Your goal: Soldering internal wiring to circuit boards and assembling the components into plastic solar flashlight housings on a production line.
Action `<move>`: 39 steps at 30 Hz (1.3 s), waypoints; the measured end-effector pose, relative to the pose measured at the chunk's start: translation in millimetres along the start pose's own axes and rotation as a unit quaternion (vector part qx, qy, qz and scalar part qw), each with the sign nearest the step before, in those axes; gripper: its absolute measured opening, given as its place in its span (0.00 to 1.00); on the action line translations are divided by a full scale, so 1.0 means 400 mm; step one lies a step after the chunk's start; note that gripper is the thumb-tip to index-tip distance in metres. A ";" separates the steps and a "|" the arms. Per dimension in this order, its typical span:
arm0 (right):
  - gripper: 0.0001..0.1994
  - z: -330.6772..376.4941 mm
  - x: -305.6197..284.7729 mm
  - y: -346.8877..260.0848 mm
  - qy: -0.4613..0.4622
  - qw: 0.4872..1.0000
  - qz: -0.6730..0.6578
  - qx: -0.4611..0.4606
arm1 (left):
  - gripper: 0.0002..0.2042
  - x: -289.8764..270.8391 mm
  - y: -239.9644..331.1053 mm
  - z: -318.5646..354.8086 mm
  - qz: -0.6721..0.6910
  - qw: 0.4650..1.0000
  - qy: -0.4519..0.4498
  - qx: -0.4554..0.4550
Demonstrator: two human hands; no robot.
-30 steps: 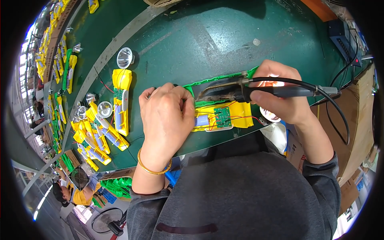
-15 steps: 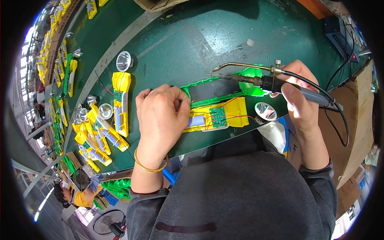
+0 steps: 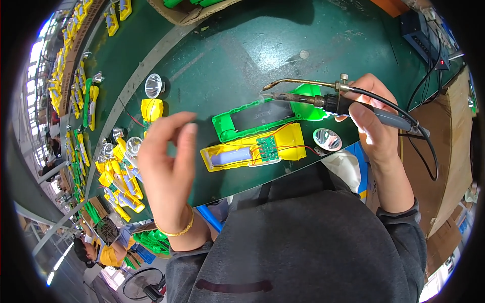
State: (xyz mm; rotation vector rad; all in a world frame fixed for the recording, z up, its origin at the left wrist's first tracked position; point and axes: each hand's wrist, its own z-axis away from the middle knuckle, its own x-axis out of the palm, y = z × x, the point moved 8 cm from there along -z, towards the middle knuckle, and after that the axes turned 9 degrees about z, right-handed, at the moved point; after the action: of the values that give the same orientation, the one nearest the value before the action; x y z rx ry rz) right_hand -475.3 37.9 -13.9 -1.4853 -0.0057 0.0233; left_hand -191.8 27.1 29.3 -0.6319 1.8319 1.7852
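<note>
My right hand (image 3: 376,108) grips a soldering iron (image 3: 389,117) with a bent metal solder-feed tube along its top. Its tip points left, above a green plastic housing (image 3: 226,132) that holds a dark panel. Just nearer to me lies a yellow housing half (image 3: 208,160) with a lilac battery cell (image 3: 230,156), a green circuit board (image 3: 268,148) and red wires. A round lamp reflector (image 3: 327,139) rests at its right end. Left of both housings my left hand (image 3: 169,166) hovers with thumb and fingers apart, holding nothing. It partly hides another yellow housing (image 3: 151,108).
A heap of yellow housings (image 3: 118,177) with cells lies at left, and a loose reflector (image 3: 154,86) farther back. A cardboard box (image 3: 189,12) stands at the far edge. A dark blue box (image 3: 422,43) with cables is at far right. A person (image 3: 103,252) appears lower left.
My left hand has let go of the housings and moved left, its fingers spreading. The view has shifted slightly. My right hand keeps the soldering iron in nearly the same place.
</note>
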 end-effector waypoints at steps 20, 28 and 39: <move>0.09 -0.015 -0.043 0.020 0.004 0.996 -0.083 0.018 | 0.03 0.258 0.125 0.000 0.097 0.989 -0.082 0.078; 0.06 -0.043 -0.123 -0.037 -0.075 0.996 0.034 0.034 | 0.01 0.294 0.166 -0.019 -0.078 0.984 -0.134 0.091; 0.07 -0.107 -0.083 -0.078 -0.191 0.952 0.238 0.009 | 0.04 0.302 0.171 -0.019 -0.103 0.985 -0.101 0.094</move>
State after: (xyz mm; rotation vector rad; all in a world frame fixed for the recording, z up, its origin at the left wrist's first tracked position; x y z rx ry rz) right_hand -507.6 -8.1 13.9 -1.4134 0.0407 0.6997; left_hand -328.5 23.5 4.4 -0.5255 1.7069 1.4654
